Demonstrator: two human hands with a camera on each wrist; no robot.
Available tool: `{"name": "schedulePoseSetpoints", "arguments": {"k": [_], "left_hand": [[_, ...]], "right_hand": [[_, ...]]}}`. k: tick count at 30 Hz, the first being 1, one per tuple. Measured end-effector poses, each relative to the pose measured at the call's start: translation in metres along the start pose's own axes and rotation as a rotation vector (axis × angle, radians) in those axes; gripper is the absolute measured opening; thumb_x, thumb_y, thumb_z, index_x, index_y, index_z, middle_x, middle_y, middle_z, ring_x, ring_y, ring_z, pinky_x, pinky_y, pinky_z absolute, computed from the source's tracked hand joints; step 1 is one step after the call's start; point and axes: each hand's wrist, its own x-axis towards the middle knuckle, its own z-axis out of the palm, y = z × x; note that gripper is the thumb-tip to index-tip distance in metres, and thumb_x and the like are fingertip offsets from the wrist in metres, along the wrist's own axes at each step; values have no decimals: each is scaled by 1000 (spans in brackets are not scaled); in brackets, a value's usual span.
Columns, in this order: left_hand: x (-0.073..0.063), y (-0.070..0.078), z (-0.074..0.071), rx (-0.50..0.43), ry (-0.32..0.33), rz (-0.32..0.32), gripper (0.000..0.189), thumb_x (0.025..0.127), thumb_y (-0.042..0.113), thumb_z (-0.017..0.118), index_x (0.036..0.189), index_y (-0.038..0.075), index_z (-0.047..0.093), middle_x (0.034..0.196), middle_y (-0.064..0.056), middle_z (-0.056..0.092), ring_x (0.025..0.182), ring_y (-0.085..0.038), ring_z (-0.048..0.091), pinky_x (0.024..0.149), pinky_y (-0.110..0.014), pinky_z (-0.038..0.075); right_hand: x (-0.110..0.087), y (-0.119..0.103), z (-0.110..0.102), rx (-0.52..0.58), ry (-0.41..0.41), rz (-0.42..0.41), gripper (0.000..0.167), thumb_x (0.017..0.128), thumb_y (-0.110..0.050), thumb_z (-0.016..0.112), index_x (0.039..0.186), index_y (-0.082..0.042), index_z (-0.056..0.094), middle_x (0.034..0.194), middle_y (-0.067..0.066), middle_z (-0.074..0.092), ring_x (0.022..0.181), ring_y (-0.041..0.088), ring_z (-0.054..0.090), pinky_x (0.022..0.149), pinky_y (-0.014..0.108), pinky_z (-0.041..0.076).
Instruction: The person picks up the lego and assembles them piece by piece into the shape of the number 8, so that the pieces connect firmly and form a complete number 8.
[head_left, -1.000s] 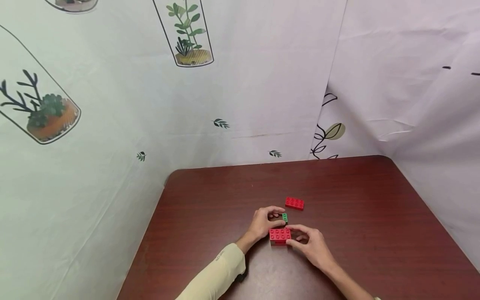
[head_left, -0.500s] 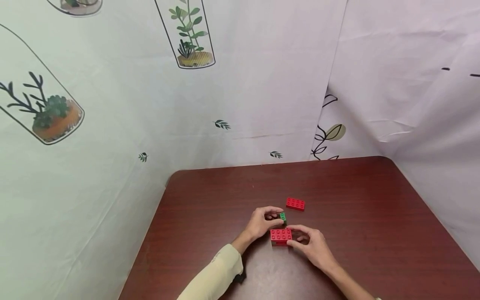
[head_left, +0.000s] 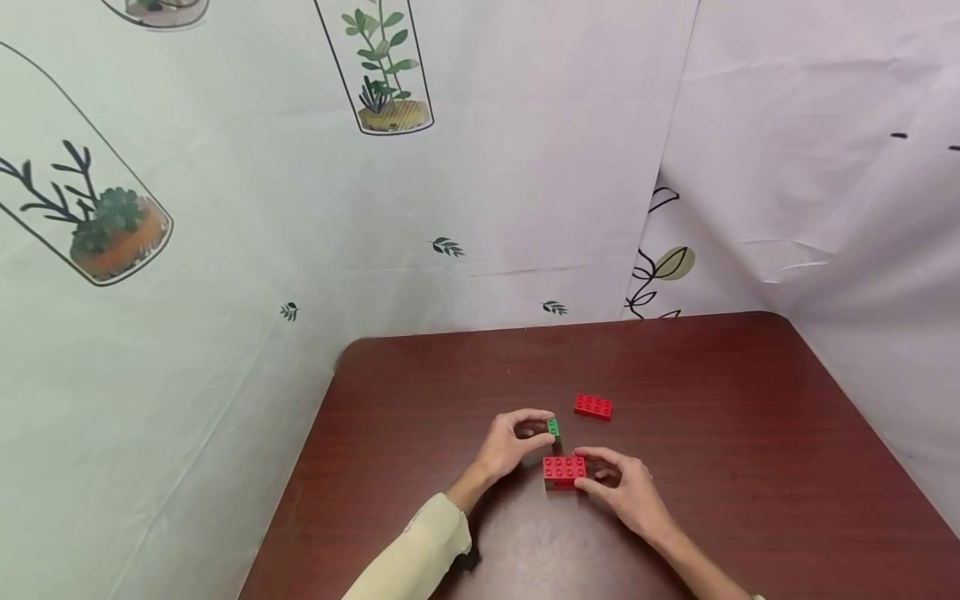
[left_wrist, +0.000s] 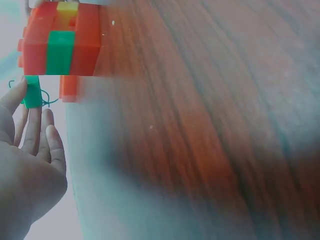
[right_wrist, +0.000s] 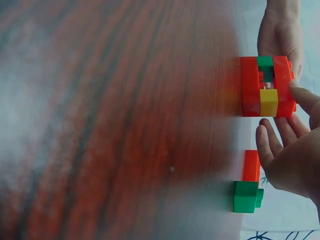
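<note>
My left hand (head_left: 510, 440) pinches a small green brick (head_left: 553, 428) between thumb and fingertips, behind and left of the brick stack (head_left: 564, 468). The stack stands on the table, with a red brick on top and another at the bottom. Between them are a green brick (left_wrist: 60, 52) at the left end and a yellow brick (right_wrist: 268, 102) at the right end, with a gap in the middle. My right hand (head_left: 626, 492) holds the stack's right end, thumb in front and fingers behind. In the left wrist view, the pinched green brick (left_wrist: 33, 92) shows beneath the stack.
A loose red brick (head_left: 593, 407) lies on the brown table (head_left: 420, 400) behind the stack. Beside it in the right wrist view stands another green brick (right_wrist: 246, 197); the head view does not show it. Printed cloth (head_left: 510, 183) hangs around the table.
My left hand has moved left, carrying the green brick away from above the stack's right part. The right hand and the stack have stayed in place; the view has shifted slightly.
</note>
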Motion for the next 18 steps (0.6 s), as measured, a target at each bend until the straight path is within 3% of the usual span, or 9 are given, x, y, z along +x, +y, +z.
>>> {"name": "schedulePoseSetpoints", "arguments": {"k": [6,12,18], "left_hand": [[-8,8,-6,-11,-28,15,34,96,17,82,129,14,77,115,0,77,100,-18,73,85,-29,59],[-19,15,-10,-29,-67,22,37,97,18,81,133,8,74,121,3,75,106,-16,72,90,-28,58],[-30,18,-11,-56,-101,38,37,98,17,80,132,5,73,122,1,75,110,-25,72,92,-30,57]], "right_hand": [[1,3,1,-13,-6,14,42,85,-9,90,125,-8,77,116,7,78,91,15,73,80,27,59],[1,4,0,22,-14,-22,42,86,-8,89,126,-6,77,120,11,77,94,19,75,81,31,61],[1,5,0,31,-20,-35,39,86,-10,89,124,-8,78,118,10,77,94,17,75,79,26,59]]}}
